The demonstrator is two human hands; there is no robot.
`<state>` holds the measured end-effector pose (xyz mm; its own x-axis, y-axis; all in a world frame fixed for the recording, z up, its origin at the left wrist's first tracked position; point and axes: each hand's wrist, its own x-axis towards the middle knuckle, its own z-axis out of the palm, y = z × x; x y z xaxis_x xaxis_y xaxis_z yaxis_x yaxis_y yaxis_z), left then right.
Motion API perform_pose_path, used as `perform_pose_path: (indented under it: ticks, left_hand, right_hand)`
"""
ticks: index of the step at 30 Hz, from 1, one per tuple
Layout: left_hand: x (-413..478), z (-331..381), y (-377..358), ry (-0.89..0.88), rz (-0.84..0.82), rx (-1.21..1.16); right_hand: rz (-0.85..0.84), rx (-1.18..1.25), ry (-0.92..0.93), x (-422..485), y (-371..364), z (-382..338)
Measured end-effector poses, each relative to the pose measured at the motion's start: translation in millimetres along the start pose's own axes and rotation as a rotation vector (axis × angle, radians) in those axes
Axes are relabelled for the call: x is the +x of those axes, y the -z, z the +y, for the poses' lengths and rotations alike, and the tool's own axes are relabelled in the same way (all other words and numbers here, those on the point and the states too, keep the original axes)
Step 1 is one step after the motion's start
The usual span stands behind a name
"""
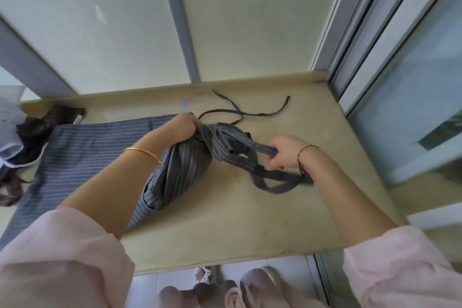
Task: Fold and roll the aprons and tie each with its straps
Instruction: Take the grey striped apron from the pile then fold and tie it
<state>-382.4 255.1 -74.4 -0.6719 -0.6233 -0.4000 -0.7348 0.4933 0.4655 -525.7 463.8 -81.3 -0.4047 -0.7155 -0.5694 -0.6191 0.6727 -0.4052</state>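
Observation:
A grey striped apron point(180, 167) lies rolled into a bundle on the beige counter point(237, 212). My left hand point(186, 122) grips the far end of the bundle, fingers hidden in the cloth. My right hand point(285, 151) holds a striped strap point(260, 149) pulled sideways from the roll; more strap loops point(275, 180) hang under that hand. Thin dark ties point(240, 112) trail toward the back ledge. A second striped apron point(82, 147) lies flat at the left, under my left forearm.
Dark clothing point(37, 130) and a pale item point(7, 132) are heaped at the counter's left end. Frosted window panels point(112, 22) rise behind the counter and a sliding glass frame point(375, 32) stands at the right. The counter's front edge is near my body.

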Motion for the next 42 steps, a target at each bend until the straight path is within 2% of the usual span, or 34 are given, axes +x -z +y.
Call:
perform_pose_path:
  ticks: [2,4,6,9,12,14,15,16,17,19,21,23,26,28,35,38,40,42]
  left_hand:
    - [-2.6,-10.2,14.6,0.088,0.038,-0.204]
    - [-8.9,-17.7,24.9,0.168,-0.004,-0.443]
    - [-15.9,-23.4,32.7,0.217,-0.105,-0.599]
    - [-25.7,-25.5,37.3,0.192,-0.294,-0.660]
    - [-33.7,-20.9,26.0,0.090,-0.546,-0.399]
    - [-37.4,-12.9,9.3,0.044,-0.779,-0.302]
    - [-37.7,-8.1,-1.1,0.030,-0.875,-0.256]
    - [-38.4,-1.2,-12.0,-0.004,-0.932,-0.188]
    - [-37.3,3.9,-23.0,-0.057,-0.917,-0.095]
    - [-33.3,11.5,-42.7,-0.203,-0.709,0.046]
    - [-25.8,14.1,-59.5,-0.297,-0.503,0.069]
    - [-21.3,15.3,-76.5,-0.363,-0.464,0.094]
    - [-20.6,24.7,-103.8,-0.504,-0.533,0.255]
    - [-22.8,33.0,-118.4,-0.563,-0.534,0.344]
    - [-23.1,47.0,-140.7,-0.617,-0.538,0.539]
    - [-20.8,53.5,-135.0,-0.613,-0.608,0.425]
    - [-18.9,58.3,-122.7,-0.567,-0.611,0.306]
    - [-16.0,59.0,-111.2,-0.475,-0.549,0.215]
  right_hand:
    - [0.167,-0.205,-0.214,12.0,3.4,11.8]
    - [0.309,-0.256,-0.405,17.9,11.3,15.4]
    - [0.407,-0.215,-0.481,26.8,27.7,15.8]
    - [0.595,0.035,-0.352,40.7,66.0,0.8]
    - [0.909,0.287,-0.093,45.7,102.2,-28.2]
    - [0.979,0.415,0.100,45.3,114.3,-45.8]
    - [0.936,0.381,0.142,47.3,113.3,-49.5]
    - [0.860,0.272,0.103,51.2,108.9,-48.0]
    - [0.773,0.153,0.017,56.0,100.3,-41.1]
    - [0.589,0.067,-0.202,59.9,70.3,-19.6]
    - [0.493,0.111,-0.372,56.8,34.5,5.8]
    - [0.492,0.118,-0.478,48.4,3.6,27.3]
    - [0.487,0.172,-0.541,37.7,-21.2,51.5]
    - [0.403,0.248,-0.562,33.3,-30.0,62.7]
    - [0.123,0.477,-0.524,11.1,-56.3,86.3]
    - [-0.063,0.670,-0.513,1.9,-62.5,98.2]
    - [-0.055,0.980,-0.458,-2.8,-60.8,103.7]
    - [0.031,1.412,-0.337,-8.7,-50.8,102.2]
